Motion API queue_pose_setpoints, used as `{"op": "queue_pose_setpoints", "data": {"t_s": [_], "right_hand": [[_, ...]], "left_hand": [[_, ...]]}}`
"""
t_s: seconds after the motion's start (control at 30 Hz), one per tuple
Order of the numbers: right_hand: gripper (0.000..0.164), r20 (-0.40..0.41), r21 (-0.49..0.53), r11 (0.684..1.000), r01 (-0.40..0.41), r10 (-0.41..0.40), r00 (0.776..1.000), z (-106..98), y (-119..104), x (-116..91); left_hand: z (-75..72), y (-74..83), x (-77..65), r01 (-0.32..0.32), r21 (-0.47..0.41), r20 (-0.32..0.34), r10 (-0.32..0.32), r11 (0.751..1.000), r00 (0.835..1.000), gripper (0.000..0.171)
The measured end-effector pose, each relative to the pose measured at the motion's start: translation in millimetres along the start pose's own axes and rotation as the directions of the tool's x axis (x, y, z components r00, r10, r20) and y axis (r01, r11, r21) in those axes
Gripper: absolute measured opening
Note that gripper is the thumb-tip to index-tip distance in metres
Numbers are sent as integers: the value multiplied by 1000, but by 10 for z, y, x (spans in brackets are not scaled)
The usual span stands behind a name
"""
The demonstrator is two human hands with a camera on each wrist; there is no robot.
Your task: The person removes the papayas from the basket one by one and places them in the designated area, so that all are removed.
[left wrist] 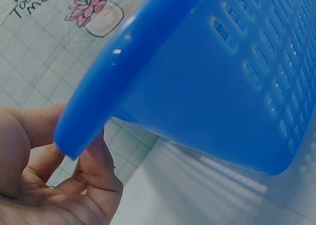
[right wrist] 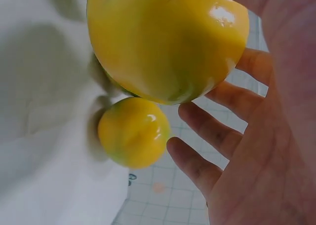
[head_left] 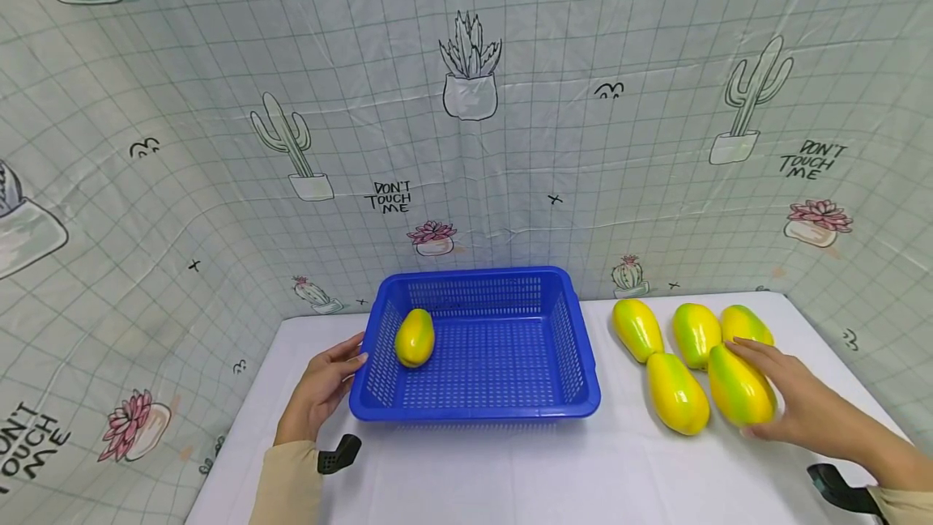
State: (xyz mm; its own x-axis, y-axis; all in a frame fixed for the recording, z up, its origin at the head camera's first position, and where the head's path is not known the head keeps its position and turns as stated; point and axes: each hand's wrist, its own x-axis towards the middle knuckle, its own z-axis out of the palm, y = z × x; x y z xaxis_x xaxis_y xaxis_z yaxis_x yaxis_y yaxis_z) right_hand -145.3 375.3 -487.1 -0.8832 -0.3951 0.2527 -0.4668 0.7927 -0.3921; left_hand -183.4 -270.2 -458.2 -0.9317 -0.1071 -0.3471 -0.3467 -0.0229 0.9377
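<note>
A blue plastic basket sits on the white table, one papaya lying inside by its left wall. My left hand pinches the basket's left rim between thumb and fingers. Over at the right, my right hand spans a yellow-green papaya, fingers over its far side and thumb at its near end. In the right wrist view this papaya fills the grasp, with two lower fingers spread off it. Another papaya is seen beyond.
Around the held one lie several more papayas: one at the left back, one in front, others behind. White table cloth runs in front of the basket. A printed grid curtain stands close behind the table.
</note>
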Motion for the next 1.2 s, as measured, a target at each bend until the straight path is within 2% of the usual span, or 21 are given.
{"op": "queue_pose_setpoints", "data": {"t_s": [0.53,0.77,0.97,1.2], "right_hand": [[114,70,9,999,-31,31,997,151,58,-38],[115,57,2,1000,-8,8,998,178,73,-20],[113,76,11,999,-36,35,996,195,95,5],[114,48,-1,1000,6,-6,999,239,136,14]], "left_hand": [[0,-3,-10,3,-2,-11,-3,1000,1000,56],[0,-8,-16,-6,-9,-10,6,1000,1000,56],[2,-9,-15,-14,-7,-7,14,1000,1000,56],[10,-4,-13,-9,3,-13,10,1000,1000,55]]}}
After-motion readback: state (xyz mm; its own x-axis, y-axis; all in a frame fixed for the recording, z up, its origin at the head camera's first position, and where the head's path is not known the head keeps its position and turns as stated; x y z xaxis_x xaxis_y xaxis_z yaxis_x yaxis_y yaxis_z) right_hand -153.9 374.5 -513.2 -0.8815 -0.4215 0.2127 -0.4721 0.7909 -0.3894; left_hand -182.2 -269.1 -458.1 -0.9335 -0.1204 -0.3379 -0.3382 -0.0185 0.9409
